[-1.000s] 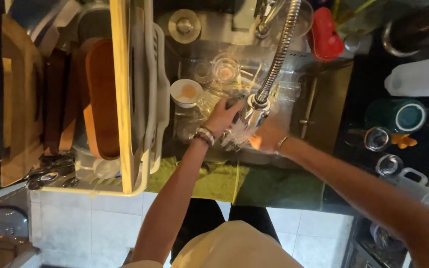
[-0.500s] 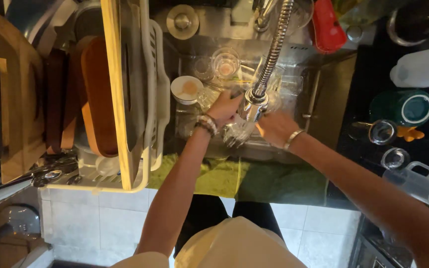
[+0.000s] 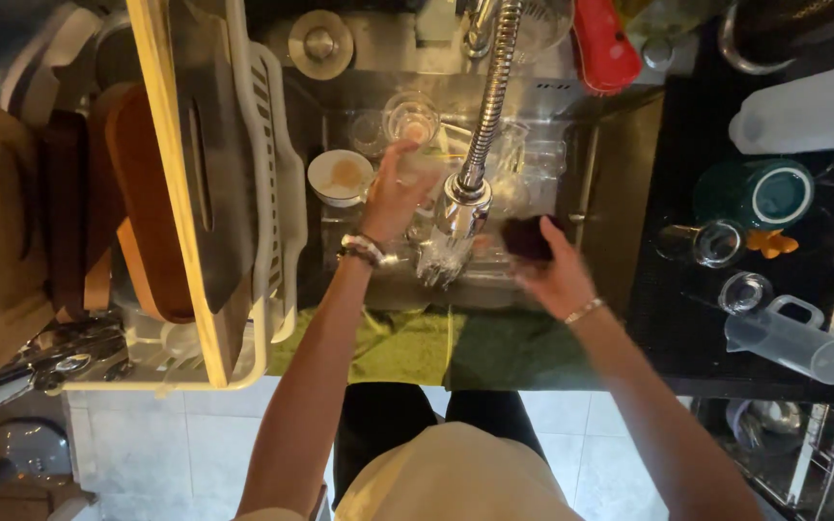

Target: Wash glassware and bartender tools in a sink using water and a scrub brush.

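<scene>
One dark sponge (image 3: pixel 529 237), seemingly within right-hand fingers (image 3: pixel 544 259).

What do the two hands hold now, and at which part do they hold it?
The right hand holds a dark sponge by its lower edge. The left hand seems to grip a clear glass by its side, but blur leaves this uncertain.

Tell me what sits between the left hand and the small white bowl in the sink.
Nothing visible. The left hand is raised over the sink, and the small white bowl lies just to its left with only open basin between them. The faucet head and running water are on the hand's other side.
</scene>
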